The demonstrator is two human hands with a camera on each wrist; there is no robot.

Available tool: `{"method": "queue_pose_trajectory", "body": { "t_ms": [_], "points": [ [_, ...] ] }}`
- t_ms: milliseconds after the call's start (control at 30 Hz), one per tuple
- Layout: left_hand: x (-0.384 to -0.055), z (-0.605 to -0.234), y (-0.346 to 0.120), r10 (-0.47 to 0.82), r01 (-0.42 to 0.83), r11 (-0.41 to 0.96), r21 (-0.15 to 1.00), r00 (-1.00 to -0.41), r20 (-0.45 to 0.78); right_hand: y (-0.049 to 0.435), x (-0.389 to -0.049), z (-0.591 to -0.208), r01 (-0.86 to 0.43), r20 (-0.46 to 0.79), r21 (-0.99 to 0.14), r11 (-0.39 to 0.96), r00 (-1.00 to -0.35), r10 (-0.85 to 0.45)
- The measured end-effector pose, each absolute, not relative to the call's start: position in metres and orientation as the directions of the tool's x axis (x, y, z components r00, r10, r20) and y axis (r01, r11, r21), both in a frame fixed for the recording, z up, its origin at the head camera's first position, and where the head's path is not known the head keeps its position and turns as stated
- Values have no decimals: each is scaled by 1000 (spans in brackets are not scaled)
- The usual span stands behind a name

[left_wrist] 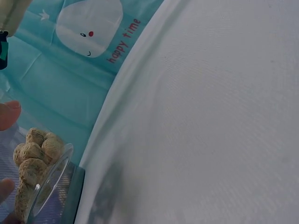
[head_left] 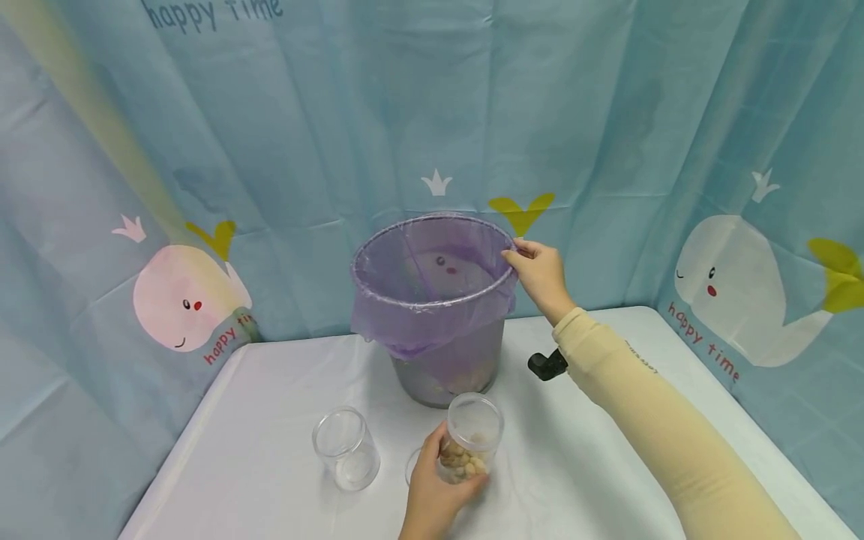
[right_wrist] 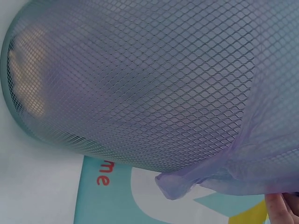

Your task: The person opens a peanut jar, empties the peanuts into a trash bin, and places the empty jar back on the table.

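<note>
My left hand [head_left: 435, 491] grips a clear jar [head_left: 475, 420] standing upright in front of the bin. Peanuts in their shells [head_left: 462, 461] fill its lower part; the left wrist view shows the peanuts [left_wrist: 35, 158] closer, beside a fingertip [left_wrist: 8, 114]. Farther back, my right hand [head_left: 542, 277] pinches the right side of the rim of a mesh waste bin [head_left: 417, 379]. A thin purple bag [head_left: 439, 330] lines that bin and folds down over the rim. In the right wrist view, the bag's loose edge [right_wrist: 175, 184] hangs along the mesh wall [right_wrist: 187, 84].
Left of the held jar stands a second clear jar [head_left: 347, 450] with nothing visible inside. A clear round rim [head_left: 409, 465] peeks out behind my left hand. White cloth [head_left: 270, 420] covers the table, and a printed blue curtain [head_left: 304, 150] rises behind and beside it.
</note>
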State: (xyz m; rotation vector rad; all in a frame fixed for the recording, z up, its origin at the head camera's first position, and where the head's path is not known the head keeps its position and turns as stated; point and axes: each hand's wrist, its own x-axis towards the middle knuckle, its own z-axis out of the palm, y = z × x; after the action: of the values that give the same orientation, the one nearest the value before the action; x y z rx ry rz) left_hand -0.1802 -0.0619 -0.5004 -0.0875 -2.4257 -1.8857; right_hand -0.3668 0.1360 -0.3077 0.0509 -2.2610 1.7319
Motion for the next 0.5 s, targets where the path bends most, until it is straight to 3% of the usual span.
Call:
{"method": "queue_pose_trajectory", "body": {
  "t_ms": [500],
  "points": [
    [-170, -493, -78, -71, 105, 349, 931, -988, 138, 136, -365, -308, -203, 248, -937, 285, -959, 133]
  ]
}}
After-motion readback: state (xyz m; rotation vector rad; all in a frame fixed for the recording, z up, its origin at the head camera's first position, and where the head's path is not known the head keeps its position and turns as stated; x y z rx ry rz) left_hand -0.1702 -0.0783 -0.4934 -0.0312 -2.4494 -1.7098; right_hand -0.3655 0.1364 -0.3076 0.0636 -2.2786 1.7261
